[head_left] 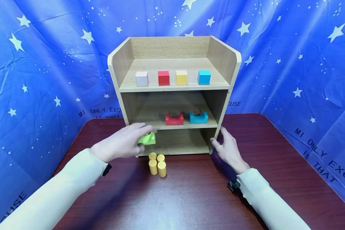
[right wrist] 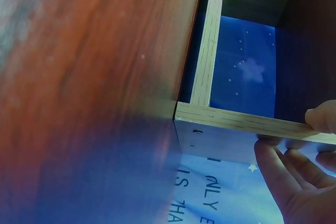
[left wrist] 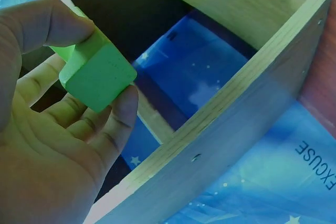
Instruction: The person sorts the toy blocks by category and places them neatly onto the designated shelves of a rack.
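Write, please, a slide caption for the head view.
The left hand holds a green block in front of a wooden shelf; the right hand grips its side panel.

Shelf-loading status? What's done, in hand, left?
Looks done: four cubes on the top shelf, red arch block and blue arch block on the middle shelf. In hand: green arch block, held by the left hand; the right hand grips the side panel. Left, probably: shelving it; maybe the four yellow cylinders, standing on the table.

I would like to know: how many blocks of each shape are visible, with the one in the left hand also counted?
Cubes: 4
Cylinders: 4
Blocks with a curved notch: 3
Total: 11
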`<move>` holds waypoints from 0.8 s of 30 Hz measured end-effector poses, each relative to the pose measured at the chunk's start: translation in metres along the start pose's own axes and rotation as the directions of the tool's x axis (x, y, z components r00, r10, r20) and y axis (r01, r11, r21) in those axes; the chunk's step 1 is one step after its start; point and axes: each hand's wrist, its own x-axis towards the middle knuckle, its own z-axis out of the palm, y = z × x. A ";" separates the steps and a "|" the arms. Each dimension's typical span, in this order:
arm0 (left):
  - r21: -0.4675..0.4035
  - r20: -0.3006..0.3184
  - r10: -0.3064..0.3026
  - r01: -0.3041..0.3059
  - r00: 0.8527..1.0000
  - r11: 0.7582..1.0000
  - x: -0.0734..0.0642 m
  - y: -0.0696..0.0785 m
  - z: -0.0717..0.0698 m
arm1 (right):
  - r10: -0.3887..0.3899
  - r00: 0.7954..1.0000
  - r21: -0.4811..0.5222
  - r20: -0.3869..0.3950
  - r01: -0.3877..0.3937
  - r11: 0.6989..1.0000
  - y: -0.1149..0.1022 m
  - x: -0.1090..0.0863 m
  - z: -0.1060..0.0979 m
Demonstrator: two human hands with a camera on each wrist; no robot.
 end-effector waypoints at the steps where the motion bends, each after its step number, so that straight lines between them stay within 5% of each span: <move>1: 0.003 0.002 -0.002 0.002 1.000 1.000 0.001 0.000 -0.002 | 0.000 1.000 0.000 0.000 0.000 1.000 0.000 0.000 0.000; 11: 0.008 -0.027 0.000 0.000 1.000 1.000 0.020 -0.001 -0.015 | 0.022 1.000 -0.012 0.017 -0.022 1.000 0.000 0.000 -0.001; 24: 0.002 0.010 -0.058 0.058 0.998 0.998 0.040 -0.011 -0.016 | 0.007 1.000 -0.003 0.011 -0.007 1.000 0.000 0.000 0.000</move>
